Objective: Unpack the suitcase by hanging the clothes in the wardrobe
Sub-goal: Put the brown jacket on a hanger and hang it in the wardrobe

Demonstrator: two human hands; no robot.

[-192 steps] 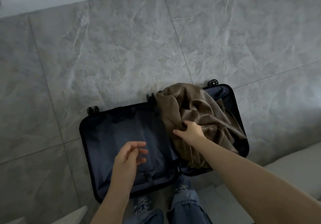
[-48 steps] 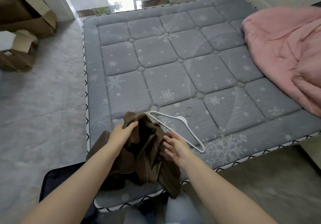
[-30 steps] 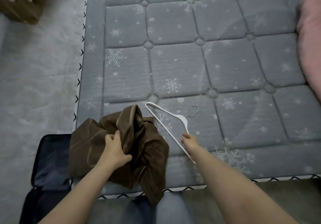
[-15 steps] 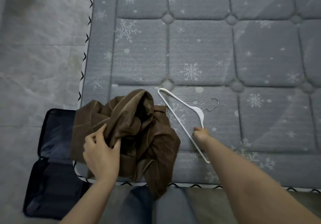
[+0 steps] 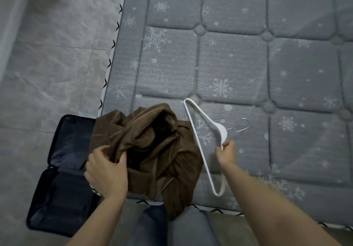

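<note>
We see the brown garment bunched at the mattress edge, our left hand gripping its folds; our right hand pinches the white hanger beside it; the open suitcase lies on the floor.

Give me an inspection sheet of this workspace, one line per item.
Surface: grey quilted mattress with snowflake print, on a grey tiled floor.
Job's things: crumpled brown garment at the mattress edge, one end hanging over; white hanger flat beside it; open suitcase on the floor.
Clutter: nothing seen.
Grippers: left hand grips the garment; right hand pinches the hanger below its neck.
Cables: nothing seen.
Surroundings: person's jeans-clad legs at the bottom edge.
</note>
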